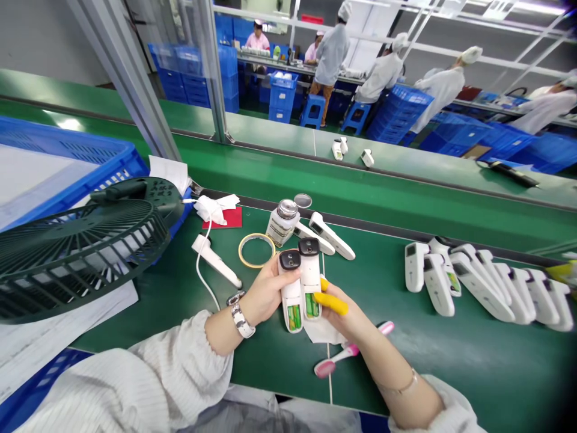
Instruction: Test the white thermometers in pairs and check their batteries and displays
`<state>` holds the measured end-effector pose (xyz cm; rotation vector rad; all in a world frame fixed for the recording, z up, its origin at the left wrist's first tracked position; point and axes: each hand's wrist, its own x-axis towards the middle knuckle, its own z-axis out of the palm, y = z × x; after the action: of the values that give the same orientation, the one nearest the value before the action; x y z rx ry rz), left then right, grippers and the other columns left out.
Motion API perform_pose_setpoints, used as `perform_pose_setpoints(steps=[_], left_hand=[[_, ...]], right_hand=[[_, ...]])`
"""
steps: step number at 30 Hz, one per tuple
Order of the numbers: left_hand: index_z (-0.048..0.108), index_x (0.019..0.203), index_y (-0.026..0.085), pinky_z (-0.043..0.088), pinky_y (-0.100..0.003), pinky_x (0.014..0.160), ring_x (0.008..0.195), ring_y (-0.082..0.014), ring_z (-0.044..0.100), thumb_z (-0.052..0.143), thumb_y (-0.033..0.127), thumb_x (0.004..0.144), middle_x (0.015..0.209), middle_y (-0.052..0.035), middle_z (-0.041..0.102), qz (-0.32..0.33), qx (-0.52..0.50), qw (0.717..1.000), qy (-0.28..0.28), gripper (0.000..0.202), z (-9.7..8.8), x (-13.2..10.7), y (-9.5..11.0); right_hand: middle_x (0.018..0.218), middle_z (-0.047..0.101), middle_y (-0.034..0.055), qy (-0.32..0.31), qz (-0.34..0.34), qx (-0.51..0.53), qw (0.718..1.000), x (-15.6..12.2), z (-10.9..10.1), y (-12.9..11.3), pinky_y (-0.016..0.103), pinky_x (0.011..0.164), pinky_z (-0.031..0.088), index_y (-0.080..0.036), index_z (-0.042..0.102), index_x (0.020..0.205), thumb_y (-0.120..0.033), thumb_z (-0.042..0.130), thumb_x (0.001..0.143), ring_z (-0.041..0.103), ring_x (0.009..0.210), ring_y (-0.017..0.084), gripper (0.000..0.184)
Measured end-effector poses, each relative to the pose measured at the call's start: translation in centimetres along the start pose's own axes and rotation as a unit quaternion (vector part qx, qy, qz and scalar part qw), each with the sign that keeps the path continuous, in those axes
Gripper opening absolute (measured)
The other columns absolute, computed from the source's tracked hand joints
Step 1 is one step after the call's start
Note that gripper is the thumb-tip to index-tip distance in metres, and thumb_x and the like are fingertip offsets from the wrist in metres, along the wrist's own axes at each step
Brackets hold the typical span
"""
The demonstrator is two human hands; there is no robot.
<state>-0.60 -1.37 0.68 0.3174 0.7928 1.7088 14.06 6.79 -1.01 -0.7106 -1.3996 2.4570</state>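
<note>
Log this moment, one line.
left hand: holds left white device; right hand: holds right white device; both: green batteries exposed; tape roll: beside bottle

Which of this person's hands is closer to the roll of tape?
Left. The left hand is just below the roll of tape in view; the right hand is farther right, beyond two white handheld devices.

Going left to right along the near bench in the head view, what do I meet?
Dark fan → lone white handheld device → yellow tape roll → two held white devices with exposed green batteries → pink-and-white tool → cluster of white handheld devices.
</note>
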Motion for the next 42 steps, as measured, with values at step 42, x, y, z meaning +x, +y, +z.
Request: perform_pose_setpoints(steps=[42], left_hand=[[0.06, 0.094, 0.022, 0.048, -0.037, 0.087, 0.091, -0.019, 0.06, 0.062, 0.017, 0.075, 0.096, -0.0026, 0.065, -0.042, -0.052, 0.996, 0.064, 0.02, -0.2, 0.8, 0.3]], right_hand=[[0.096, 0.067, 0.0045, 0.006, 0.063, -0.014, 0.998, 0.1, 0.4, -0.5, 0.033, 0.076, 0.046, -0.018, 0.062, 0.102, -0.027, 0.066, 0.071, 0.062, 0.085, 0.021, 0.033]])
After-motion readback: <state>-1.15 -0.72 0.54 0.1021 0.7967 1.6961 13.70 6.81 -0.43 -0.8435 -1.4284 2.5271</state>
